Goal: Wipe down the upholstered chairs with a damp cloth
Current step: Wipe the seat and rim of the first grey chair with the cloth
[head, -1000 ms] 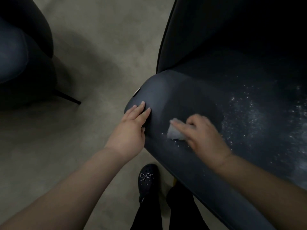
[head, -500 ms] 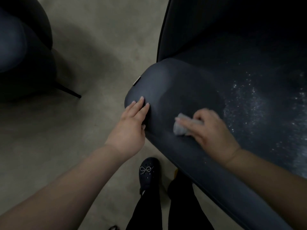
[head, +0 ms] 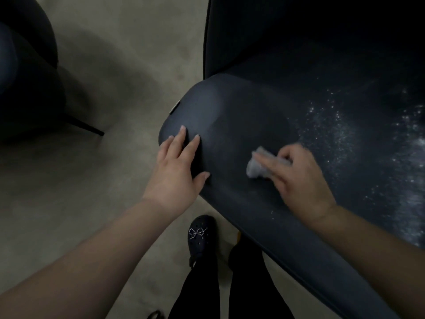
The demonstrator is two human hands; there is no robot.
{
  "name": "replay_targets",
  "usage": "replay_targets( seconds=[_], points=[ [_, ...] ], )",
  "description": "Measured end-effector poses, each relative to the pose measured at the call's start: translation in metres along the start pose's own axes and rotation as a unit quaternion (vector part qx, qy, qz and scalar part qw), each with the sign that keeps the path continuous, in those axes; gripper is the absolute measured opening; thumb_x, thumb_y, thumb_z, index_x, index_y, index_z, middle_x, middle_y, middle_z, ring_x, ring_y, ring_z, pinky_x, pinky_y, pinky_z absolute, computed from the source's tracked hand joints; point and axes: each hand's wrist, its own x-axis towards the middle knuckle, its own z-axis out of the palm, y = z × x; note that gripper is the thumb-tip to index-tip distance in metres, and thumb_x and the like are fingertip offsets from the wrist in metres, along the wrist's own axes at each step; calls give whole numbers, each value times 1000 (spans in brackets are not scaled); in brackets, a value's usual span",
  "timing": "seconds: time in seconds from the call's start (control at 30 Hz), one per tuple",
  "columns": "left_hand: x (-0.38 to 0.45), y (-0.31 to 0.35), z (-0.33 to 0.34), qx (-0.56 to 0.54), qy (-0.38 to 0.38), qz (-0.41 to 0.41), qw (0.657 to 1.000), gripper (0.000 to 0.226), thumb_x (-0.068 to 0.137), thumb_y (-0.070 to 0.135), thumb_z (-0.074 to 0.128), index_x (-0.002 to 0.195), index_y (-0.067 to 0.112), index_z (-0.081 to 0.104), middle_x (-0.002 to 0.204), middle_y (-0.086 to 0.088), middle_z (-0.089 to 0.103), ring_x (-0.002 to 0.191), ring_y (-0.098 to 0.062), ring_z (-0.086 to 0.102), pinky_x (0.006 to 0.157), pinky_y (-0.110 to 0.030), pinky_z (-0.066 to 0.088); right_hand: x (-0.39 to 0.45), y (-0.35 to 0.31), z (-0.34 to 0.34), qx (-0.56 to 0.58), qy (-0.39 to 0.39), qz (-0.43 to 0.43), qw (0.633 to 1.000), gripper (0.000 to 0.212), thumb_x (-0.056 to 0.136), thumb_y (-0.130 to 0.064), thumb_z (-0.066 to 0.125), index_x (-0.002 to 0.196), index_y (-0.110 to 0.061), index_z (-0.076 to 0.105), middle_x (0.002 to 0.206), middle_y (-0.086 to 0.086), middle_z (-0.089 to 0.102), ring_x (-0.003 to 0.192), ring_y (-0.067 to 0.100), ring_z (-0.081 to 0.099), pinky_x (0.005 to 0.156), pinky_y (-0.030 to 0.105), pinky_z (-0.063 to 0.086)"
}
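Firmly, right hand [head: 296,178] presses cloth [head: 257,168] onto chair [head: 230,125].

Dim, murky light throughout; the floor [head: 110,72] at upper centre is the brightest patch, with soft shadows spreading across it. The upper right of the frame sinks into near black. Wide-angle bending stretches the edges, and the right hand [head: 299,178] is motion-blurred
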Motion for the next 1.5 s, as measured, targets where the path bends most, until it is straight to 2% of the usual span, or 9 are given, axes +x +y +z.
replay_targets(
  seconds=[0.1,0.33,0.6,0.77,1.03,1.1,1.23,1.33,1.5],
  points=[
    [4,6,3,1,8,5,1000,79,86,42,64,151,29,22,161,2,3,146,-22,1,119,-35,7,27,-16,16,44,62,77,994,42,84,-23,60,126,-28,62,92,11,47,80,28,48,70,41,49],
    [12,14,5,33,17,17,999,81,83,47,66,150,26,25,161,-2,7,146,-27,5,120,-38,8,-46,-8,1,-22,-66,-81,994,48,87,-23,51,132,-39,46,90,7,50,75,25,47,62,36,46],
    [15,26,19,19,62,-7,998,77,83,43,66,148,20,32,159,-6,17,145,-30,12,119,-43,13,6,-19,13,8,29,71,997,29,89,-31,57,116,-29,68,87,5,48,80,20,44,69,28,37],
    [8,25,23,40,50,15,998,78,82,43,66,149,21,31,159,-5,18,144,-30,12,118,-45,15,-81,-10,0,-11,-81,-86,993,49,88,-21,50,134,-39,47,94,1,41,78,20,42,64,33,43],
    [11,42,30,30,67,13,997,72,86,40,62,148,19,32,158,-5,19,145,-29,13,118,-46,14,-37,6,-2,-22,45,92,994,32,97,-37,47,124,-30,63,92,5,46,84,18,41,73,31,40],
    [12,46,32,33,62,19,997,72,86,40,62,148,19,33,158,-5,20,145,-29,13,118,-47,15,-55,-9,5,-15,-20,64,998,39,99,-48,37,122,-31,64,94,-2,45,86,11,38,75,28,40],
    [12,48,30,52,48,32,997,72,86,41,62,148,21,32,158,-4,19,145,-29,12,117,-49,15,-96,8,-11,-43,-16,-9,999,51,90,-17,56,135,-41,46,95,2,41,80,22,43,67,37,46],
    [14,51,31,54,57,34,996,72,85,39,63,148,20,33,158,-5,21,145,-30,14,117,-49,15,-69,9,-13,-12,28,31,999,33,101,-32,39,130,-38,52,93,3,42,80,24,46,68,37,47],
    [21,61,33,36,63,18,997,70,87,39,62,148,22,32,159,-3,19,145,-27,12,118,-43,13,5,24,-5,-45,37,28,998,35,93,-41,48,120,-27,66,90,6,48,80,21,44,65,34,41]
  ],
)
